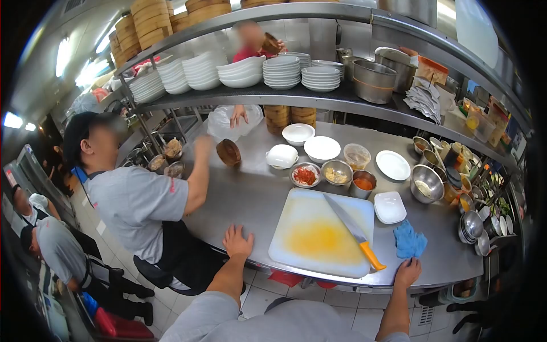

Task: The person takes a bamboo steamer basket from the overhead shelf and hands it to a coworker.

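Note:
My left hand (237,241) lies on the steel counter (245,196) left of the cutting board, fingers spread and holding nothing. At the front edge, my right hand (408,273) rests just below a crumpled blue cloth or glove (409,238), with nothing visible in it. Between my hands is a white cutting board (322,202) with a yellow stain. A knife (345,216) with an orange handle lies diagonally on it, its handle overhanging the board's right side. A square white dish (390,207) stands right of the board.
Behind the board are bowls of red (306,175) and pale chopped food (337,172), and a metal cup of orange sauce (363,183). A metal bowl (427,183) stands right. A co-worker (137,199) reaches toward a tilted bamboo steamer (229,153). Stacked plates line the shelf (228,100).

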`<state>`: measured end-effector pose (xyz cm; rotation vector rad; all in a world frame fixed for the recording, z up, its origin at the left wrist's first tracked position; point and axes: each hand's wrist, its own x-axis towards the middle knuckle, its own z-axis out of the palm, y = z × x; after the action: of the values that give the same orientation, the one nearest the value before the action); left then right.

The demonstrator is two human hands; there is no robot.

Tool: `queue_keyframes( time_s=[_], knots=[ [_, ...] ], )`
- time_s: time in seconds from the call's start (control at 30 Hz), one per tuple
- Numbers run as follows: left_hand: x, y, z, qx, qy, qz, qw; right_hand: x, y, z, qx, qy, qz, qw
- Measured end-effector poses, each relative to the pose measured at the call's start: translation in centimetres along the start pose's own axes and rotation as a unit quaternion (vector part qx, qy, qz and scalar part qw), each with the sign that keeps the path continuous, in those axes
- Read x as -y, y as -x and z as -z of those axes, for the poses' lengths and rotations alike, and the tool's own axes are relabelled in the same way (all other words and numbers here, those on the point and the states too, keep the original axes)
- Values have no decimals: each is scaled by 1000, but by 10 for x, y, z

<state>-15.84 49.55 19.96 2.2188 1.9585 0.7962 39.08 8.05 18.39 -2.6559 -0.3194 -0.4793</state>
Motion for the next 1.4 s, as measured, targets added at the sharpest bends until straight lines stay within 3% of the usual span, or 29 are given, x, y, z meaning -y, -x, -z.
queue_keyframes(
  time_s=[1.4],
  knots=[
    [-7,1,7,15,-8,16,1000,-5,2,-7,-38,-4,8,999]
  ],
)
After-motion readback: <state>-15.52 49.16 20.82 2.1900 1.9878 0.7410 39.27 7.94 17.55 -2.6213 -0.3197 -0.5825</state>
